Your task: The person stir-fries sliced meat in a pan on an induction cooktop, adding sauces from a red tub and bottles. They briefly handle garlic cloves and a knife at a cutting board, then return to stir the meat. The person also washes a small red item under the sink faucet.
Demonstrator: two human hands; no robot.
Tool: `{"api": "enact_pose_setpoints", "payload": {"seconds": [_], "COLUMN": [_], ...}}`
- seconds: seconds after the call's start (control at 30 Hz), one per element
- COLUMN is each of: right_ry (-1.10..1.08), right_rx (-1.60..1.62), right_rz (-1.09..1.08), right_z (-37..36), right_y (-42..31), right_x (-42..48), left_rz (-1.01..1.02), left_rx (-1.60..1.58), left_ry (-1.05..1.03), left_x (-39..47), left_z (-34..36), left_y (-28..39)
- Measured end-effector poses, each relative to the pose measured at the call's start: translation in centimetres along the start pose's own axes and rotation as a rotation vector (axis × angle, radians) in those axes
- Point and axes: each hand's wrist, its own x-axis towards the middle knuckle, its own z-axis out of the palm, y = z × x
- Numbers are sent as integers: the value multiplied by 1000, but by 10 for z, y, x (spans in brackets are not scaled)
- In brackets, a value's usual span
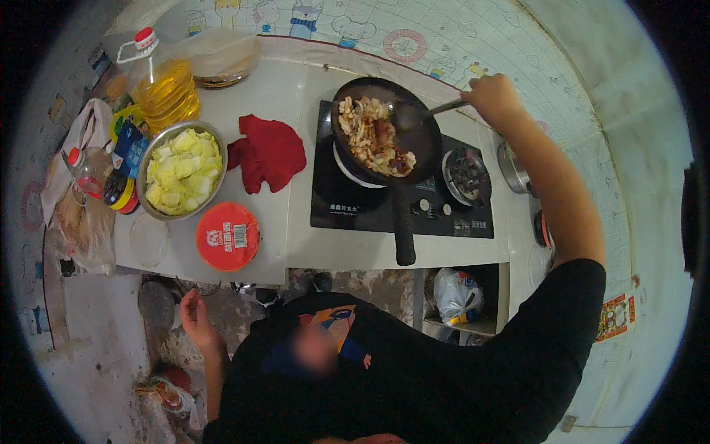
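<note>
My right hand (493, 102) grips the handle of a metal spatula (450, 106), whose blade rests inside a black wok (427, 147). Browned sliced meat (374, 133) lies in the left part of the wok. The wok sits on the left burner of a black glass-topped gas stove (355, 213), its handle pointing toward me. My left hand (194, 316) hangs beyond the counter's front edge, fingers loosely bent, holding nothing. Nearest to it on the counter are a tub with a red lid (227, 237) and a steel bowl (145, 191) of chopped cabbage (183, 172).
A red cloth (272, 154) lies between bowl and stove. A large oil bottle (166, 91), a smaller red-capped bottle (89, 172) and plastic bags (91, 233) crowd the left. The right burner (467, 176) has no pan. A steel pot (513, 166) stands at the right.
</note>
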Motion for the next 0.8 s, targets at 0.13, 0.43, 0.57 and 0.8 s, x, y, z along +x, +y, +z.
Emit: {"api": "enact_pose_setpoints", "payload": {"seconds": [0.13,0.43,0.57,0.8], "right_ry": [-326,-546,-346,-552], "right_rx": [-33,461,563,1188], "right_rz": [-33,31,227,435], "right_z": [15,-25,15,53], "right_y": [20,-69,-118,-58], "right_x": [-19,-37,-23,-30], "left_rz": [7,-17,-35,11], "left_rx": [19,60,15,64], "left_ry": [-43,-43,-77,-94], "left_x": [9,8,8,23], "left_z": [15,20,28,24], "left_y": [4,9,16,18]}}
